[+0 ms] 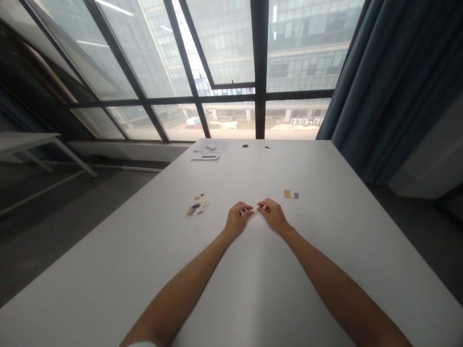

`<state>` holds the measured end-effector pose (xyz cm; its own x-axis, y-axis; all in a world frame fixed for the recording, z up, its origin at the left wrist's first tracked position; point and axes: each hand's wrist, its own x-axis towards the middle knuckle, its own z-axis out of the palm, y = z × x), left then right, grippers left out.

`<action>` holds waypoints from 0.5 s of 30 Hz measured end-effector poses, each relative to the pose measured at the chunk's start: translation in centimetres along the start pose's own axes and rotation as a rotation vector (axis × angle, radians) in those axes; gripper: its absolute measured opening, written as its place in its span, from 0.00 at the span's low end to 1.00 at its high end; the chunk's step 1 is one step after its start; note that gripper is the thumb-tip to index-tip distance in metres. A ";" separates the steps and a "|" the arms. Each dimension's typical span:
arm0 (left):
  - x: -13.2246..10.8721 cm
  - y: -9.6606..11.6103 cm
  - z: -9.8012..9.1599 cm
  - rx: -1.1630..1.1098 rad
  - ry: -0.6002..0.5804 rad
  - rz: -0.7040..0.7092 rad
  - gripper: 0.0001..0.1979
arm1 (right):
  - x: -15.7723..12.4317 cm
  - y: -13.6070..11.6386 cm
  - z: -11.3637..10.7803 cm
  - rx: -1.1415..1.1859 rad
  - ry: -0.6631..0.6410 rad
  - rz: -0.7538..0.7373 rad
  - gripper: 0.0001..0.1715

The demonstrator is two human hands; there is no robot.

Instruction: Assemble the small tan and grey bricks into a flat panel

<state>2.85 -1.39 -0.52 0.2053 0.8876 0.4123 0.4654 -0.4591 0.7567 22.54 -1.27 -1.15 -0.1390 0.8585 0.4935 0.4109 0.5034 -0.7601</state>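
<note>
On the wide white table (325, 250), near its middle, both hands rest on the surface with the forearms stretched forward; the left hand (238, 218) and the right hand (274, 215) are very near to each other, the fingertips almost meeting. Both hands are half closed, with the fingers curled and the thumb brought against the first fingers as in a pinch; if something small is held between them I cannot tell, it is too small to see.

To the left of the left hand, near but apart from it, lies a scatter of small flat pieces (197, 207), yellowish and dark; to the right of the right hand and a little further up the table lies a small tan and grey piece (291, 194), also apart from the hand.

At the far end of the table lie some white papers (210, 149); beside them, to the right, are two small dark spots (245, 145) on the surface. Behind the table stands a large window (224, 58) with dark frames, showing an office building outside; a blue-grey curtain (390, 86) hangs at the right; another pale table (25, 140) stands at the left on the grey floor (72, 207).
</note>
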 end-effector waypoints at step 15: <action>0.0 -0.4 0.2 0.004 0.012 0.010 0.06 | -0.1 0.2 0.0 -0.035 0.017 -0.007 0.05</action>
<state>2.80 -1.24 -0.89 0.2000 0.8824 0.4258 0.4668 -0.4679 0.7504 22.59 -1.23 -1.34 -0.1265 0.8530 0.5063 0.4417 0.5055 -0.7412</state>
